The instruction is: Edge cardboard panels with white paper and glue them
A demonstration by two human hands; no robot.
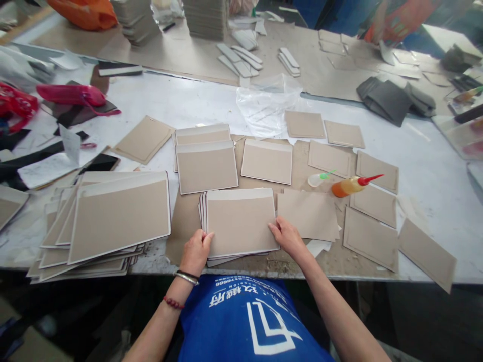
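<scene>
A small stack of beige panels (240, 221) with pale edges lies in front of me at the table's near side. My left hand (196, 251) grips its lower left edge, thumb on top and fingers curled beneath. At the right edge my right hand (287, 234) pinches the stack, its thumb on the top face. The lower sheets fan out a little at the left and bottom. Just right of my right hand lie plain beige sheets (309, 213). Behind the stack rest two more edged panels, a left one (207, 168) and a right one (267, 161).
A large pile of panels (121, 218) stands at the left. An orange glue bottle with a red tip (345, 187) and a small white bottle (317, 179) lie on their sides at right, near several loose panels (372, 236). Behind is a clear plastic bag (266, 105).
</scene>
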